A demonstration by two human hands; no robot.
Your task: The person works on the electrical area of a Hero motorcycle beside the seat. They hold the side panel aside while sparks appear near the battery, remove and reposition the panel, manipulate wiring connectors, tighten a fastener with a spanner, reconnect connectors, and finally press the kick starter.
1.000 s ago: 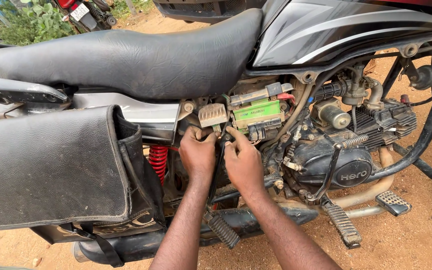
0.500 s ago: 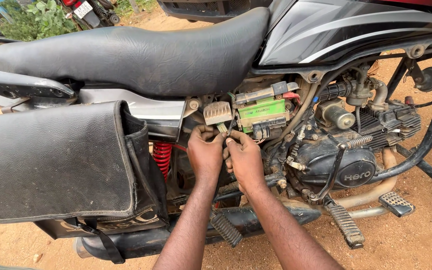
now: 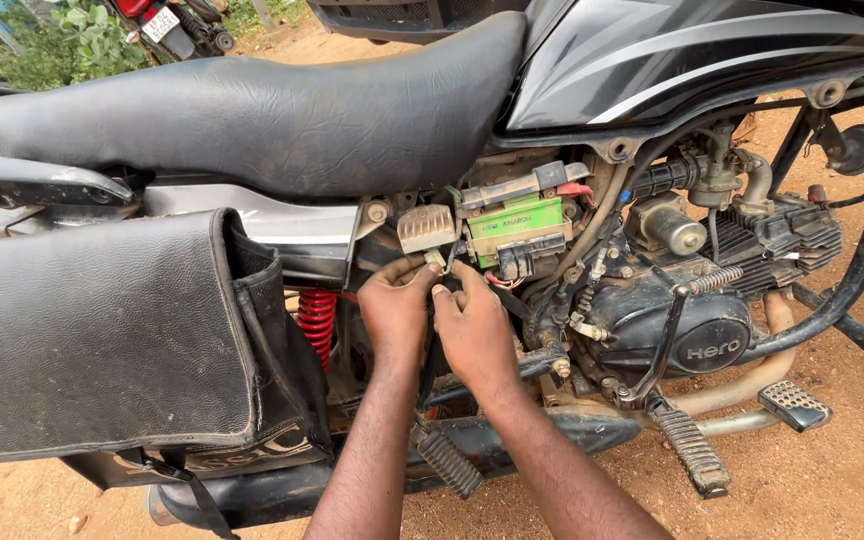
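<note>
Here both hands, left hand [image 3: 397, 305] and right hand [image 3: 472, 325], pinch a small connector [image 3: 439, 262] below the green battery [image 3: 515, 217], steadying it between fingertips

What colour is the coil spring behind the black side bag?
The coil spring is red, seen best in the head view, left of the left hand.

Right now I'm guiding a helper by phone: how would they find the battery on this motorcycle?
Start at the long black seat and look under its front end, where the side cover is off. The battery sits there, just above both hands. It is the only bright green block; the box beside it is dull tan and ribbed.
</note>
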